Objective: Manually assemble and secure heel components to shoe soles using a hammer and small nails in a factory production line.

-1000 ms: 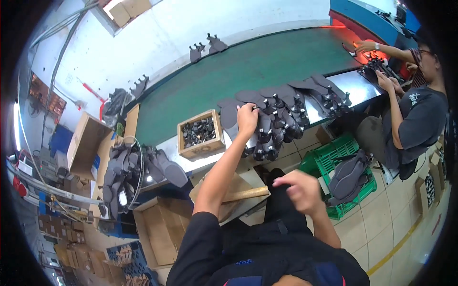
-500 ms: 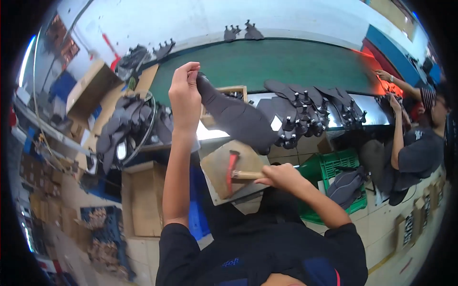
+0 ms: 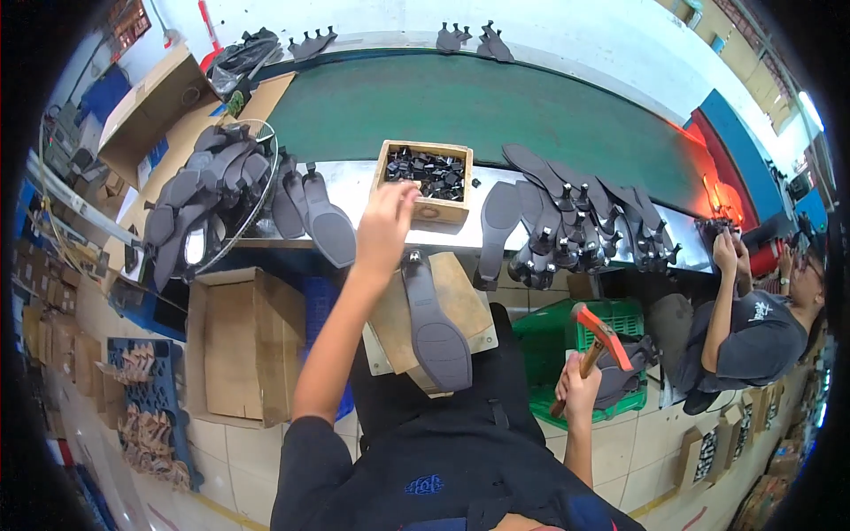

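Note:
My left hand is raised at the near side of a wooden box full of small black pieces. Its fingertips are pressed together; whether a piece sits between them I cannot make out. In my right hand is a hammer with a red head and a wooden handle, held upright off to the right. A dark grey shoe sole lies on the tan work block in front of me, its heel end pointing away.
Several heeled soles stand grouped on the metal ledge to the right; more fill a wire-rimmed basket at left. Beyond runs a green conveyor belt. A cardboard box, a green crate and a seated co-worker flank me.
The sole has gone from my left hand onto the work block. That hand is now at the wooden box. My right hand has carried the hammer away from the block to the right.

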Motion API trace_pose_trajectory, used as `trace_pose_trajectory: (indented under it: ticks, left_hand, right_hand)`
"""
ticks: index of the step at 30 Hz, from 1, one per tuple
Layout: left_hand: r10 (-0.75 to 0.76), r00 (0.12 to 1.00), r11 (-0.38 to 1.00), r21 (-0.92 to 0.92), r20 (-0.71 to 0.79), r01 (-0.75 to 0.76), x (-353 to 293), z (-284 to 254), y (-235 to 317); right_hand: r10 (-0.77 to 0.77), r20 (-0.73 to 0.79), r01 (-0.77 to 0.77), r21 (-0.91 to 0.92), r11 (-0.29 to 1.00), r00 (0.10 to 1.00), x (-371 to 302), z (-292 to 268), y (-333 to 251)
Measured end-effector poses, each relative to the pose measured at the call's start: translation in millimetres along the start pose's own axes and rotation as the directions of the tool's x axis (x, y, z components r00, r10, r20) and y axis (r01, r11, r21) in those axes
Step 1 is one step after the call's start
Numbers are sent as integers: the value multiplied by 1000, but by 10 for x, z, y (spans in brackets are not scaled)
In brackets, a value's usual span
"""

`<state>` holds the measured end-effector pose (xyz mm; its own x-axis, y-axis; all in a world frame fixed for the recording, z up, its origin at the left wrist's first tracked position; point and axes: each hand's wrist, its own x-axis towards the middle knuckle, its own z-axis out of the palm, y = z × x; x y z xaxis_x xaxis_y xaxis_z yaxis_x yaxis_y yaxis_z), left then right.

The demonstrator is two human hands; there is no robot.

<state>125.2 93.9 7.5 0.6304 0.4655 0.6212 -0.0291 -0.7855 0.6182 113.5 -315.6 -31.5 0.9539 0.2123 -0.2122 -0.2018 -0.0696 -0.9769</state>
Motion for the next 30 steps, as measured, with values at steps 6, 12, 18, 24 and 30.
trace_pose_trajectory:
  ticks: [6,12,18,24,30]
  left_hand:
    - [-34,923,890,432,382,-146,736,319,-669]
    - [286,930,886,307,230,-348,869,312,-543]
    - [-314,941,844,-417,127,337,533,-28,540]
    - [-202,979,818,-555,-30,151,-283,-519,1667]
    - [-72,993,847,-531,-98,9,-720,-703,1790]
  right_hand:
    - [58,77,-59,13,998,995,293,140,78]
    - [-212,16,212,-60,975,977,518,357,61]
    - [-349,189,326,143,934,918,652,572,-596]
    - [-451,402,311,366,877,797,403,1052,-1351]
    - [-440,517,241,408,881,734,43,1271,-1508]
